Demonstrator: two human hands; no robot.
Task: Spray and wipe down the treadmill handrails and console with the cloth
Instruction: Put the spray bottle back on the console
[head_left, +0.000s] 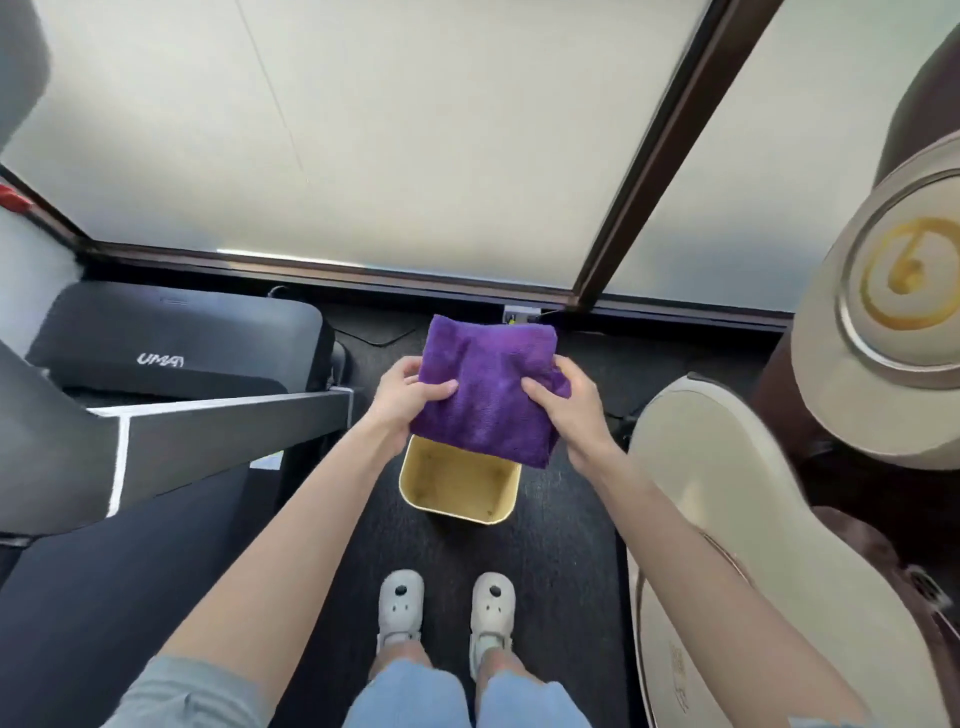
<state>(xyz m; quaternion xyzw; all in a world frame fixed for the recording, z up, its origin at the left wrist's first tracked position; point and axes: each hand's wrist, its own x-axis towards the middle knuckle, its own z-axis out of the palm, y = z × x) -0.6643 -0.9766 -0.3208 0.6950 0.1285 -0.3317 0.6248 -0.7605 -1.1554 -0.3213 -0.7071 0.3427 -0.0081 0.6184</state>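
Observation:
A folded purple cloth is held in the air in front of me, above a yellow bin on the floor. My left hand grips its left edge and my right hand grips its right edge, thumbs on top. The treadmill is at the left: a dark handrail with a white stripe reaches toward the cloth, and the black motor cover lies behind it. The console is out of view. No spray bottle is visible.
An open yellow bin stands on the dark floor just ahead of my white shoes. A beige and brown massage chair fills the right side. Frosted glass panels with a dark frame close off the front.

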